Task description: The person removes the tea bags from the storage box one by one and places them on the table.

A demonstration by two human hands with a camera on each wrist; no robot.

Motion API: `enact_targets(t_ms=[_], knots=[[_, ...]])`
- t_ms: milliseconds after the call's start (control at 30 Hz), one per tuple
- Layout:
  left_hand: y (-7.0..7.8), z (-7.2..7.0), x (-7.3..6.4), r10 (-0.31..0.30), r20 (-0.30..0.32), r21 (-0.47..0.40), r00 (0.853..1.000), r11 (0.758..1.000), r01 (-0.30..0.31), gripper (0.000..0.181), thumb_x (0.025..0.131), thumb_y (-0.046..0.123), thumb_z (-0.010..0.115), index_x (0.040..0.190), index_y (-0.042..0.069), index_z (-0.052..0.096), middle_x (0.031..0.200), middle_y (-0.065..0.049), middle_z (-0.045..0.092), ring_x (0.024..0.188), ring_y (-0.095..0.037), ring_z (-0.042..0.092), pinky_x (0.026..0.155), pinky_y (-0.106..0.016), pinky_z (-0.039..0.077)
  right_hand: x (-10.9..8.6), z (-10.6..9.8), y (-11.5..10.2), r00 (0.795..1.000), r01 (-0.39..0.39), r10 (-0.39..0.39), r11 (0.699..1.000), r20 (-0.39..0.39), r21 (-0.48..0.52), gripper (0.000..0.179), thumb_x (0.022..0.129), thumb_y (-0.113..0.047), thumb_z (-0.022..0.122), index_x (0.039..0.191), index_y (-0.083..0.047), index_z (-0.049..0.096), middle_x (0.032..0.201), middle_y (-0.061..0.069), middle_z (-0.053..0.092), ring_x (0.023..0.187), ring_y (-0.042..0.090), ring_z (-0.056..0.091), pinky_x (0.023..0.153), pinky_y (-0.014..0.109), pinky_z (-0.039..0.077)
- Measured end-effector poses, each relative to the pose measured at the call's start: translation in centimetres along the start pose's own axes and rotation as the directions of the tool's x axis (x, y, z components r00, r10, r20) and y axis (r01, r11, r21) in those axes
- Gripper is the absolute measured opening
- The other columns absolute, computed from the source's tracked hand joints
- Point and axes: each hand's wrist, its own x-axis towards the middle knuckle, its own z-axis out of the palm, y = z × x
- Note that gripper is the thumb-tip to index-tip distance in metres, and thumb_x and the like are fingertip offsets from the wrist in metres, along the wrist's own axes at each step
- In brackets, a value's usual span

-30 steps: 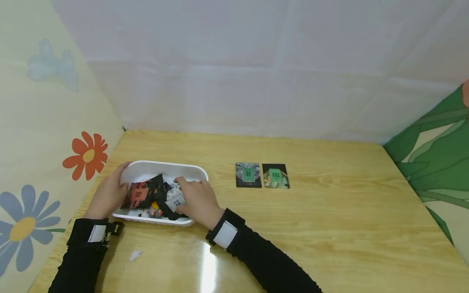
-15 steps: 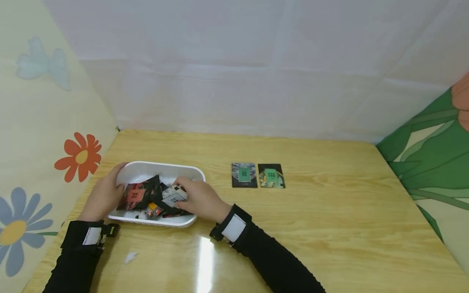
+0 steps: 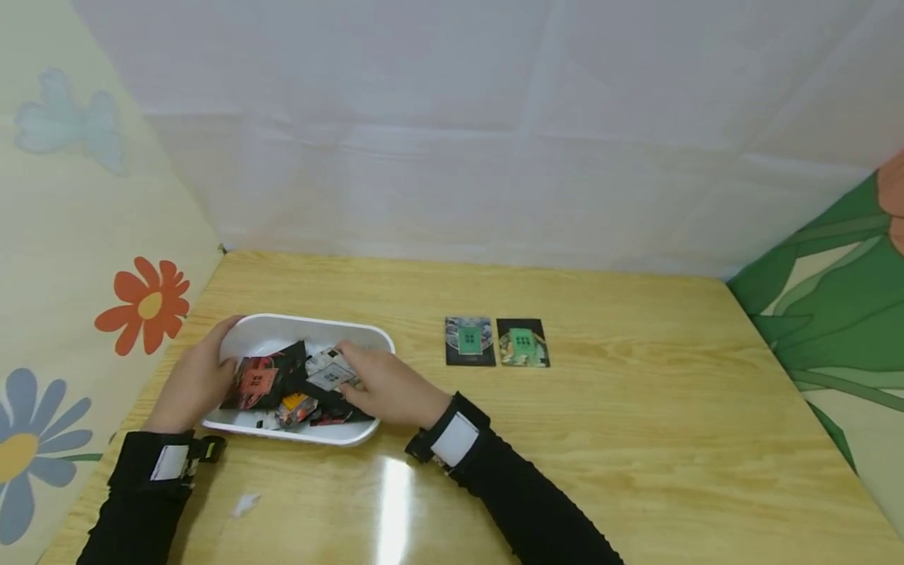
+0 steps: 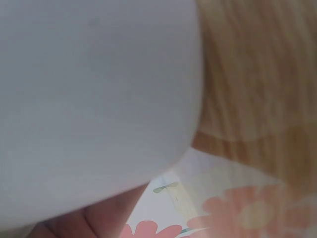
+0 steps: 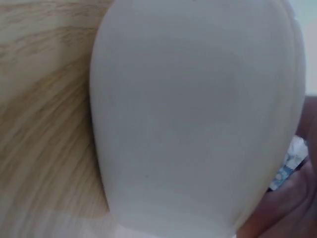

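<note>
A white plastic basin stands on the wooden table at the left. My left hand grips its left end, thumb over the rim and fingers on the outer wall. Inside lie several small printed packets, among them a black one with a red label and an orange piece. My right hand reaches over the right end and pinches a grey-white packet between thumb and fingers. In the right wrist view the basin's wall covers most of that hand.
Two flat packets with green labels, a left one and a right one, lie side by side on the table right of the basin. A white scrap lies near the front. A white cloth wall closes off the back.
My right thumb and fingers have closed on the grey-white packet and tilted it up a little among the others. The left hand keeps its hold on the basin; the head view has shifted slightly.
</note>
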Motion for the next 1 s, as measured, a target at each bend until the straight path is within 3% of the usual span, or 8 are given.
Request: enact_targets(t_ms=[200,367,500,633,800,1000], knots=[[-0.1,-0.3,0.0,0.019,-0.019,0.010,1.000,1.000,-0.018,0.061,0.089,-0.004,0.051,0.147,0.000,0.032,0.128,-0.036,0.049,0.108,-0.055,0.052,0.086,-0.067,0.040,0.0,-0.1,-0.1,1.000,0.003,-0.001,0.997,-0.027,0.078,0.036,0.092,-0.029,0.062,0.121,-0.016,0.046,0.112,0.000,0.063,0.087,0.002,0.059,0.079,0.011,0.044],[0.0,-0.4,0.2,0.019,-0.012,0.007,1.000,1.000,-0.019,0.062,0.089,-0.003,0.051,0.147,0.001,0.031,0.128,-0.036,0.048,0.106,-0.055,0.052,0.086,-0.067,0.039,0.0,-0.7,-0.4,0.997,0.049,-0.037,0.979,-0.065,0.197,0.032,0.092,-0.034,0.061,0.117,-0.018,0.050,0.099,-0.007,0.063,0.062,0.000,0.053,0.065,0.014,0.045],[0.0,-0.1,0.2,0.012,-0.003,-0.007,1.000,1.000,-0.012,0.061,0.089,-0.003,0.050,0.147,0.000,0.032,0.128,-0.036,0.048,0.105,-0.053,0.053,0.085,-0.067,0.040,-0.5,-1.3,-0.6,0.995,0.061,-0.030,0.941,-0.099,0.333,0.034,0.091,-0.032,0.063,0.119,-0.015,0.053,0.096,-0.007,0.061,0.055,0.005,0.051,0.057,0.019,0.046],[0.1,0.1,0.1,0.006,0.004,-0.011,1.000,1.000,-0.006,0.061,0.089,-0.004,0.051,0.147,0.000,0.032,0.128,-0.035,0.049,0.106,-0.052,0.053,0.085,-0.066,0.041,-1.1,-2.2,-0.8,0.987,-0.019,0.090,0.889,-0.133,0.458,0.043,0.089,-0.030,0.066,0.126,-0.015,0.050,0.096,-0.002,0.065,0.064,0.013,0.062,0.059,0.027,0.052],[0.5,0.3,0.3,-0.008,0.017,-0.018,1.000,1.000,0.009,0.060,0.090,-0.003,0.050,0.147,0.001,0.032,0.129,-0.034,0.049,0.110,-0.052,0.053,0.088,-0.065,0.041,-2.6,-4.0,-0.3,0.951,-0.142,0.271,0.813,-0.152,0.565,0.045,0.090,-0.030,0.064,0.130,-0.018,0.046,0.092,0.003,0.065,0.073,0.027,0.065,0.061,0.036,0.053],[0.2,0.0,0.2,-0.027,0.011,-0.008,1.000,1.000,0.027,0.061,0.090,-0.003,0.050,0.148,0.001,0.031,0.131,-0.034,0.048,0.112,-0.054,0.051,0.089,-0.065,0.040,-5.4,-6.6,1.7,0.921,-0.220,0.364,0.783,-0.141,0.582,0.050,0.092,-0.033,0.061,0.134,-0.017,0.041,0.091,0.009,0.061,0.058,0.018,0.048,0.048,0.030,0.040]])
